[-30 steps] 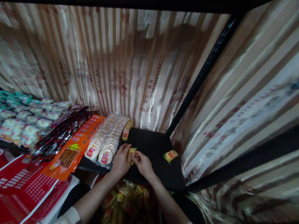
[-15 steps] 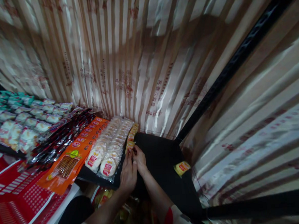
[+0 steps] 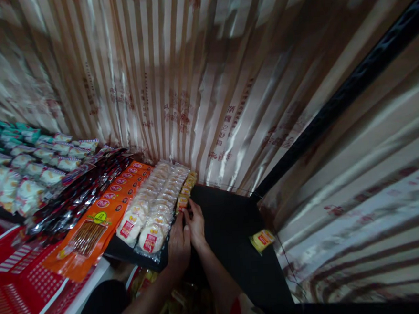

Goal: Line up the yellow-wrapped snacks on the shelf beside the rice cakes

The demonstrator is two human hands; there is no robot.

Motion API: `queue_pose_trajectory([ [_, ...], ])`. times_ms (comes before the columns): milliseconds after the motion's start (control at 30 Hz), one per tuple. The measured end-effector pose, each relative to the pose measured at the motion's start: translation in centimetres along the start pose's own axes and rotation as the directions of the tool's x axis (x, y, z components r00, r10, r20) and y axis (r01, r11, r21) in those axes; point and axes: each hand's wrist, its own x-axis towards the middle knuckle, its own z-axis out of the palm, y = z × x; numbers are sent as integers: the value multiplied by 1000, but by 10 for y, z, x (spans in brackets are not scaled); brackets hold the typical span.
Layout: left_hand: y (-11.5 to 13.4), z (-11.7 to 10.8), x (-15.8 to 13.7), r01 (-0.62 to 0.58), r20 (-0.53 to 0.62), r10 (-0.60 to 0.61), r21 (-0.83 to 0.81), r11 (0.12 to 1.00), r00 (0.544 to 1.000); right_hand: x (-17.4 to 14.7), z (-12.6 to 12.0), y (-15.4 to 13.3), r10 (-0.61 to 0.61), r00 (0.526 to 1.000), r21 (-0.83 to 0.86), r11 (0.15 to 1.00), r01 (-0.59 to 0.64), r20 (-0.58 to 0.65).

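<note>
A short row of small yellow snack packets [image 3: 186, 189] runs back toward the wall along the shelf. My left hand [image 3: 179, 243] is at the front end of this row, its fingertips closed on the near edge of the front packet [image 3: 182, 203]. From the other side my right hand [image 3: 196, 223] pinches the same packet, fingers bent around its right edge. Both thumbs lie close together, and the fingers partly hide the packet's lower part. Left of the hands, clear-wrapped round white crackers [image 3: 151, 237] stand in two rows. A single yellow packet lies apart at the right.
The black shelf [image 3: 229, 227] ends at a dark metal upright [image 3: 301, 136] and a striped plastic sheet [image 3: 175, 73]. Orange stick-snack bags [image 3: 92, 227], dark shiny packs [image 3: 76, 200] and white-green bags [image 3: 27, 165] fill the left. A red basket [image 3: 21, 285] stands below left.
The view has shifted slightly. Both hands stay at the front of the yellow row, where the front packet now stands more upright in line with the others.
</note>
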Motion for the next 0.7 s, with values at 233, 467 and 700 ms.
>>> queue_pose_trajectory([
  [233,-1,3,0,-8,4,8,-21,1000,1000,0,7,2,-31,999,-108,994,33,22],
  [467,-2,0,-2,-14,-9,13,-62,998,1000,-22,-44,-13,-114,982,-324,944,59,-153],
  [700,8,-9,-7,-89,-16,90,5,996,996,-60,-147,14,-135,913,-655,737,-167,-384],
])
